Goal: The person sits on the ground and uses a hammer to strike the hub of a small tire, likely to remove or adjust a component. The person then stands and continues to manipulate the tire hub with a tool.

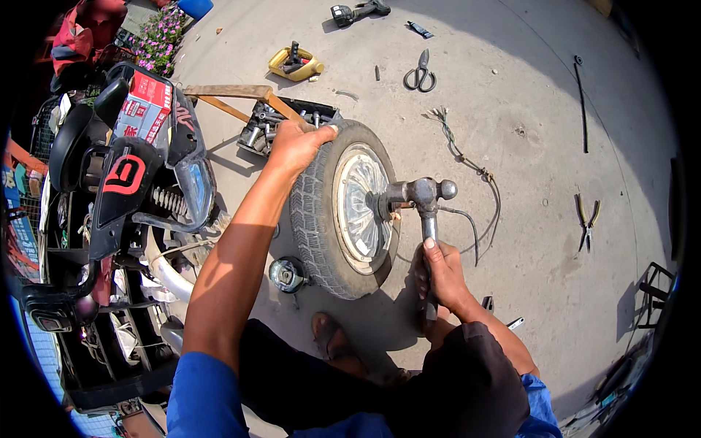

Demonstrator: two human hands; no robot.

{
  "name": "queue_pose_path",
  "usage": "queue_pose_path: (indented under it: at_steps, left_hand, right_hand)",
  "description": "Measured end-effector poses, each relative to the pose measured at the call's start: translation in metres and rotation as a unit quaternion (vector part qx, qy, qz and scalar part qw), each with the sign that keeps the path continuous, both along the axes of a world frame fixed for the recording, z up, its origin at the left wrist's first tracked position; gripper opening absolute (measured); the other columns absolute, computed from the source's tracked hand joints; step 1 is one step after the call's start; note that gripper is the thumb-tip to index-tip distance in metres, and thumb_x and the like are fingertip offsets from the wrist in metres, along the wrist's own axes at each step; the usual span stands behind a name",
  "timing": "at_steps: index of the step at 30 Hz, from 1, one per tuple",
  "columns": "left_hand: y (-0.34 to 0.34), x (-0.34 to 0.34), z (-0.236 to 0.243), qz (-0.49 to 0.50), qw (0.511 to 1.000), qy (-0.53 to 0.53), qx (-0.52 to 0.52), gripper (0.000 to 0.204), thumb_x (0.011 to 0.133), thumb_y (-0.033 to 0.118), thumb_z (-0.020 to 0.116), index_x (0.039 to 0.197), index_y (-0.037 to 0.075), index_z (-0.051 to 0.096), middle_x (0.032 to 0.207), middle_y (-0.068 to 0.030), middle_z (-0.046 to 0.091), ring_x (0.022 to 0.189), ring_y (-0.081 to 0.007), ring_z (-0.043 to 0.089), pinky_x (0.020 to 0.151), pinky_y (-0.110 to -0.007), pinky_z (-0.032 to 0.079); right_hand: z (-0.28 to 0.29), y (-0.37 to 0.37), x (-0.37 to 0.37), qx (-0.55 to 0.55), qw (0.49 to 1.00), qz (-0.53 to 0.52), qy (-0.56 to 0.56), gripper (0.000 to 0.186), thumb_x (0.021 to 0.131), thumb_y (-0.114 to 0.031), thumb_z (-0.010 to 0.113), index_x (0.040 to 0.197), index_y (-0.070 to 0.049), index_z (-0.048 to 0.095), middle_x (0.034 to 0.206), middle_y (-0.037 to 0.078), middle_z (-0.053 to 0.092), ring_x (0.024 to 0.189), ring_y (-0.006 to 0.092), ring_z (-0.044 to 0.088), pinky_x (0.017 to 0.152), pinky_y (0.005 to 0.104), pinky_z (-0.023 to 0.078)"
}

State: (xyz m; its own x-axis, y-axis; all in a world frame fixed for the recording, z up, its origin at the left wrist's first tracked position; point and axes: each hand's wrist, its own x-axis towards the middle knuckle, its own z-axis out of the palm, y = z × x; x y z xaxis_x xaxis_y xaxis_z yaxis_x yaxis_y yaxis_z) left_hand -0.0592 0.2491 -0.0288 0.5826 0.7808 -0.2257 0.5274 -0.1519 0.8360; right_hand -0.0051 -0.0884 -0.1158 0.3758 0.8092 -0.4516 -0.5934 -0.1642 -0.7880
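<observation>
A small motor wheel (312, 228) with a treaded black tyre and a silver hub stands upright on the ground in front of me. My left hand (295, 151) grips the top of the tyre, its thumb lying along the edge. In my right hand (444, 276) is a ball-peen hammer (425, 193), its handle running down through my closed fingers. The hammer's head is level with the axle at the hub's centre. I cannot tell whether the two touch. A thin cable (467, 219) trails from the axle side.
At left stands a partly stripped scooter (131, 175). Beyond the wheel sit a tool box (252, 139) of sockets and a cut yellow jug (296, 64). Shears (420, 77), pliers (586, 223), a long bar (582, 102) and a power tool (358, 12) lie on the concrete.
</observation>
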Motion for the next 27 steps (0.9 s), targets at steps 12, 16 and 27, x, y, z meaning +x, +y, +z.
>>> queue_pose_path:
  at_steps: [12, 16, 27]
  left_hand:
    - [-0.098, -0.088, 0.013, -0.126, 0.989, 0.062, 0.055, 0.092, 0.084, 0.013, 0.081, 0.155, -0.007, 0.025, 0.145, -0.0221, 0.049, 0.133, -0.0255, 0.05, 0.104, -0.036, 0.049]
    - [-0.136, -0.111, 0.019, -0.116, 0.987, 0.071, 0.082, 0.095, 0.084, 0.012, 0.079, 0.156, -0.006, 0.02, 0.144, -0.0238, 0.047, 0.134, -0.0289, 0.048, 0.111, -0.039, 0.043]
    - [-0.156, -0.123, 0.015, -0.07, 0.994, 0.028, 0.082, 0.089, 0.085, 0.01, 0.077, 0.156, -0.005, 0.024, 0.145, -0.0232, 0.047, 0.136, -0.0289, 0.046, 0.114, -0.041, 0.038]
  right_hand:
    - [0.044, 0.015, 0.049, -0.097, 0.949, -0.052, 0.295, 0.047, 0.104, -0.056, 0.049, 0.092, -0.011, 0.047, 0.061, -0.006, 0.041, 0.044, 0.0077, 0.039, 0.039, 0.027, 0.038]
    - [0.032, 0.008, 0.047, -0.112, 0.943, 0.046, 0.311, 0.046, 0.105, -0.052, 0.048, 0.091, -0.008, 0.049, 0.061, -0.005, 0.04, 0.043, 0.0081, 0.038, 0.039, 0.0274, 0.038]
    - [0.034, 0.008, 0.01, -0.116, 0.983, 0.101, 0.1, 0.046, 0.105, -0.053, 0.051, 0.092, -0.009, 0.044, 0.064, 0.002, 0.044, 0.047, 0.0137, 0.044, 0.04, 0.0318, 0.041]
